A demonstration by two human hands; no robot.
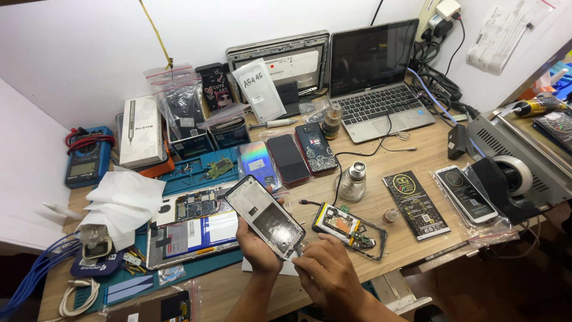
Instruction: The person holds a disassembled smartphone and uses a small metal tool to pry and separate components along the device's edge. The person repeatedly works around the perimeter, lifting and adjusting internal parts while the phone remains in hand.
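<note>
My left hand (257,245) grips the phone frame (265,216) from beneath, right hand (325,275) fingertips pinched at its lower corner.

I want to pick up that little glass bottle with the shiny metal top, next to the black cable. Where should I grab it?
Probably by the round glass belly of the glass bottle, low down, coming from the front right. It stands upright, the metal top is narrow, and the black cable runs along its left side.

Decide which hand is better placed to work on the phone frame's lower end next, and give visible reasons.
Probably the right hand: its fingers are at the lower end of the frame, while the left hand grips the frame from beneath, steadying it.
</note>
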